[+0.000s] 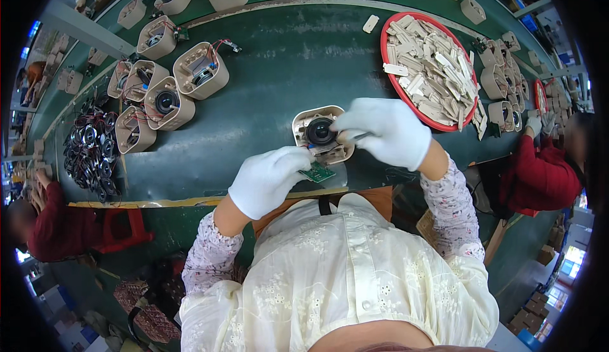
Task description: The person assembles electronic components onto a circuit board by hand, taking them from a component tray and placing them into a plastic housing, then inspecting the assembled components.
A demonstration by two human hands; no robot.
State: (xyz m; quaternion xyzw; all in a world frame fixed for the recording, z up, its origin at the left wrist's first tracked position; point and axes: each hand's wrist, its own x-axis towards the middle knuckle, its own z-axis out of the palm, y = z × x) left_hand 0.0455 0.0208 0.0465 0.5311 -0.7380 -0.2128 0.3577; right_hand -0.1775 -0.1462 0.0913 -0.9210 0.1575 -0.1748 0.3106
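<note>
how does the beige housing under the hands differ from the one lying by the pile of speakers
The housing under the hands lies alone, with the left hand holding a green circuit board at its edge and the right hand over it. The housing by the speaker pile lies untouched among others. Both are beige, open side up.

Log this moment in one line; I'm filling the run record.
left hand: on green circuit board | right hand: thin tool at beige speaker housing | red tray: beige parts
</note>
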